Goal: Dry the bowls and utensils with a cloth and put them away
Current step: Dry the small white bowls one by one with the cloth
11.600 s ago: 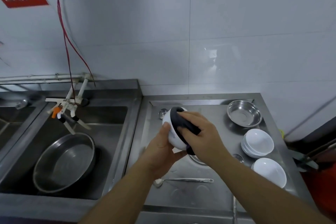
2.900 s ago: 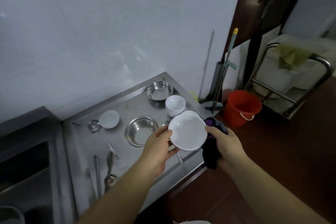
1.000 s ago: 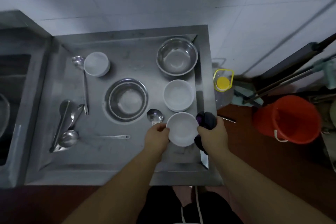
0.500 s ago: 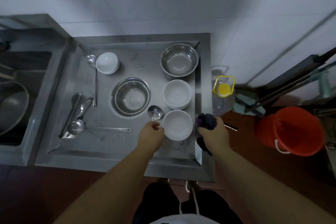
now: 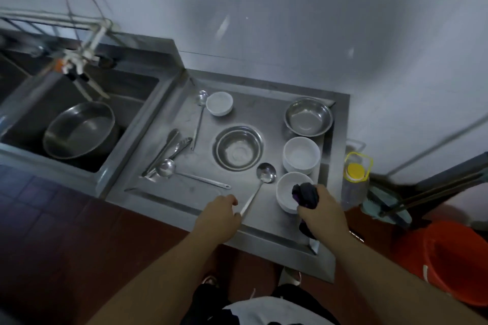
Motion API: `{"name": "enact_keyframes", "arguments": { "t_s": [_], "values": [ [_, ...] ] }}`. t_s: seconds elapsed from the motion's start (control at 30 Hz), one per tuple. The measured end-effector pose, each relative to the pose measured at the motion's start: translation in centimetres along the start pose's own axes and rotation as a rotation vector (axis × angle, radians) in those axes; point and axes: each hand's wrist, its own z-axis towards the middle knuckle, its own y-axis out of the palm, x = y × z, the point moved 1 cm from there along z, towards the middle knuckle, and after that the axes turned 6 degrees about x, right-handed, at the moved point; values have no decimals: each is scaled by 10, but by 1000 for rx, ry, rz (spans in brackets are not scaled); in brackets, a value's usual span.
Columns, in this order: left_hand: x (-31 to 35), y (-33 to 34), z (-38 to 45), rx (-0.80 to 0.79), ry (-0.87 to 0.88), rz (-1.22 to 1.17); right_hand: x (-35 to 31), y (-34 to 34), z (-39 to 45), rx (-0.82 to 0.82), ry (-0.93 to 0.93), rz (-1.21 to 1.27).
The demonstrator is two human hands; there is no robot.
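Steel ladle (image 5: 264,173) lies on the draining counter (image 5: 169,192), bowl end away from the person, handle running back toward the left hand (image 5: 220,215) — fingers curled loosely at the handle tip, touching it; can't tell if they grip it. Right hand (image 5: 320,212) is fisted round a dark cloth (image 5: 305,194), over the rim of the nearest white bowl (image 5: 286,192).
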Motion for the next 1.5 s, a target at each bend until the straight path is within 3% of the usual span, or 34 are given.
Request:
{"name": "enact_keyframes", "arguments": {
  "t_s": [0.23,0.47,0.63,0.97,1.2,1.5],
  "values": [
    [-116,-40,-20,31,12,14,-75,99,-43,-137,-180,-166],
    [-274,-84,-59,48,-26,31,-140,221,-108,-196,-204,-210],
    [-336,-110,-63,40,-58,72,-178,271,-132,-270,-246,-274],
    [-340,-133,1,4,-13,92,-217,297,-73,-247,-254,-285],
    [-299,-164,86,32,62,121,-222,301,12,-191,-216,-247],
    [-244,-177,187,-63,133,138,-239,279,96,-133,-96,-200]
  ]
}}
